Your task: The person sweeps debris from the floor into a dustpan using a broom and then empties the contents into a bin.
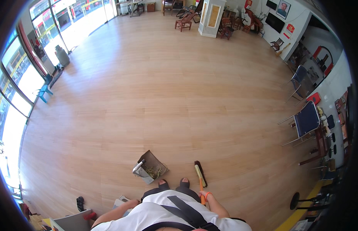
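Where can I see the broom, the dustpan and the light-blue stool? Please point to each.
Broom [198, 171]: head view, pale block of its brush end.
Dustpan [151, 158]: head view, bare inside surface.
Light-blue stool [44, 89]: head view, its seat.

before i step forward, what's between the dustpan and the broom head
In the head view, a bare strip of floor separates the dustpan from the broom head; the sandalled feet stand just nearer the person.

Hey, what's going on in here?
A person stands on a wide wood-toned floor, their right hand gripping the orange handle of a broom whose head is down by the floor. Ahead and to the left sits a dustpan with yellowish strands in it. What the left hand holds, if anything, is unclear.
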Tool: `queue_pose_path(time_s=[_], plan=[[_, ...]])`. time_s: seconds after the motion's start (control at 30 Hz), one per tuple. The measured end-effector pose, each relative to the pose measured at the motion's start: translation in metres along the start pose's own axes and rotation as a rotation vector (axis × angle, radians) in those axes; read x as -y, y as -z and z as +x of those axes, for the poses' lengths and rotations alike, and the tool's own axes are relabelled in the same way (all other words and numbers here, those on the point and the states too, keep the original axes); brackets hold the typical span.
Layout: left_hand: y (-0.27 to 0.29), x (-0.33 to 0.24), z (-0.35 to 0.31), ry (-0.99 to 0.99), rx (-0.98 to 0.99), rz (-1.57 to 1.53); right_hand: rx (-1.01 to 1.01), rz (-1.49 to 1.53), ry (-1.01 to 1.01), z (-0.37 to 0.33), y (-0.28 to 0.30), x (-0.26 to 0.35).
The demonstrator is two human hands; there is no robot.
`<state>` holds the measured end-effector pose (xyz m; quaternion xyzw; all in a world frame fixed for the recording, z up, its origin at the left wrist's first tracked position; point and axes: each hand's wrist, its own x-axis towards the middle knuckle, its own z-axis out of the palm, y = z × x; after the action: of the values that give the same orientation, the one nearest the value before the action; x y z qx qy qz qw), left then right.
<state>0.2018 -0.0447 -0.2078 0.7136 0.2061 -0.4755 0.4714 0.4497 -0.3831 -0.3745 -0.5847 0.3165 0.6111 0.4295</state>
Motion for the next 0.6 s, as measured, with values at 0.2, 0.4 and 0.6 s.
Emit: queue_pose_path(time_s=[0.2,0.4,0.6], plan=[[-0.010,-0.010,0.010,-0.011,-0.177,-0.341,0.006,-0.151,-0.015,0.023,0.013,0.027],[-0.031,-0.033,0.018,-0.132,-0.337,-0.469,0.119,-0.206,-0.027,0.021,0.025,0.059],[-0.028,-0.075,0.042,-0.312,-0.513,-0.536,0.148,-0.293,-0.106,0.029,0.039,0.075]])
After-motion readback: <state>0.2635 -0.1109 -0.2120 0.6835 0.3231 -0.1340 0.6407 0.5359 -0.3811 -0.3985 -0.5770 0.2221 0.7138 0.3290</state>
